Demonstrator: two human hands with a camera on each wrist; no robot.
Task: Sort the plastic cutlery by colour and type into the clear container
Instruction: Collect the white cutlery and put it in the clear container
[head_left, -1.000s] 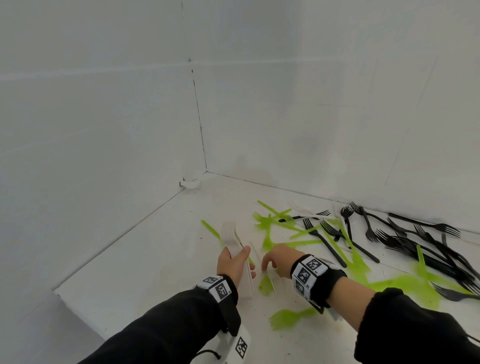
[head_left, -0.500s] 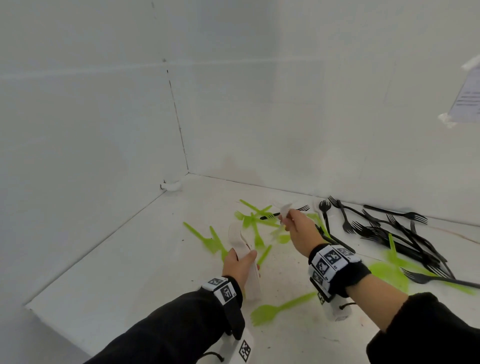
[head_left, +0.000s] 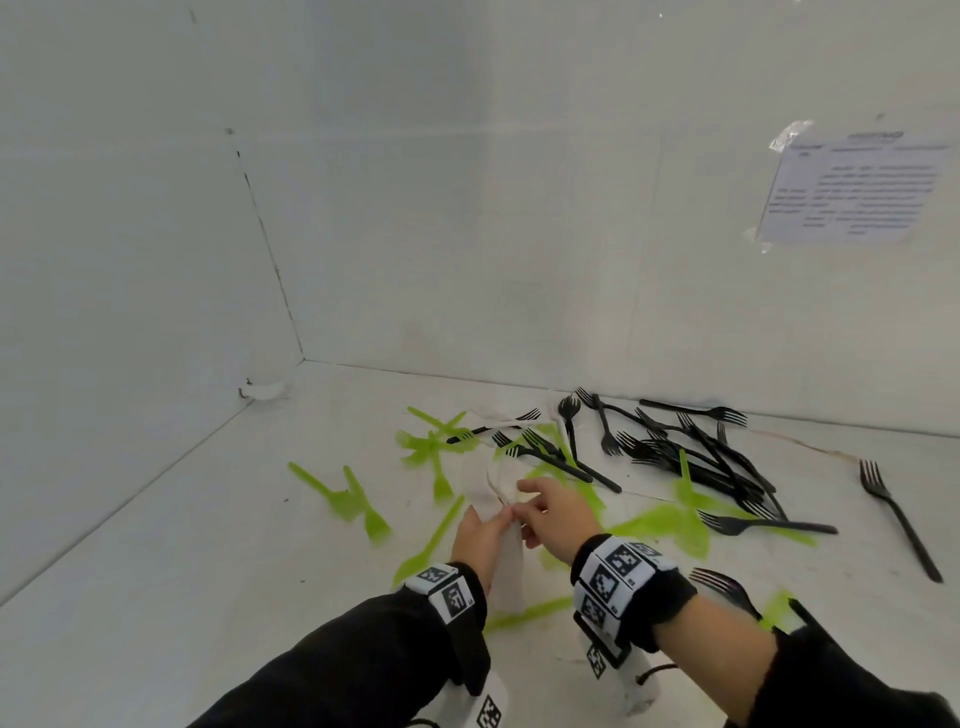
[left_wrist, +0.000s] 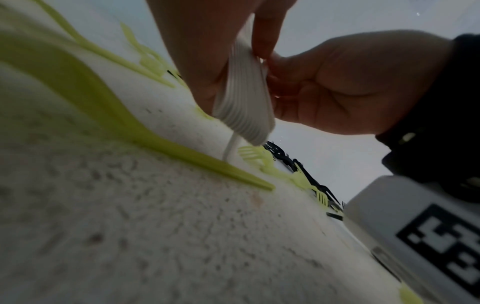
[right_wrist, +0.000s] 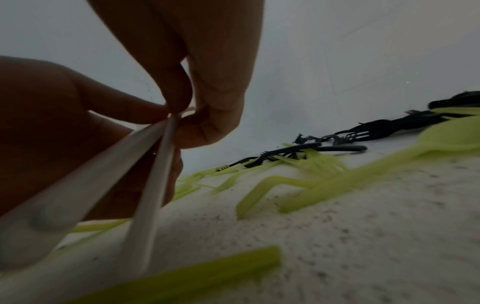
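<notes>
Head view shows both hands meeting low over the white counter (head_left: 156, 571), and the relation that matters is between the stack of white cutlery (head_left: 506, 566) in the left hand (head_left: 480, 540) and the single white piece (head_left: 498, 483) that the right hand (head_left: 553, 514) brings against it. The stack's long axis runs from the left fingertips back toward the person, nearly in line with the left forearm; the single piece lies just beyond and to the right of it, touching it at the fingertips, so the right hand is the one placed to slide it in. The left grip is wrapped around the stack, thumb on one side and fingers on the other, which the left wrist view shows as a tight bundle of thin, ribbed white handles (left_wrist: 244, 98) with one piece hanging lower than the rest. The right grip is a narrow pinch of thumb and fingertips on the white piece, seen in the right wrist view where two white handles (right_wrist: 155, 168) meet at the fingers. My judgement is that the piece must be turned parallel to the stack before it nests. Green forks (head_left: 363, 509) lie scattered around the hands, black forks (head_left: 701, 457) in a heap to the right. No clear container appears in any view.
</notes>
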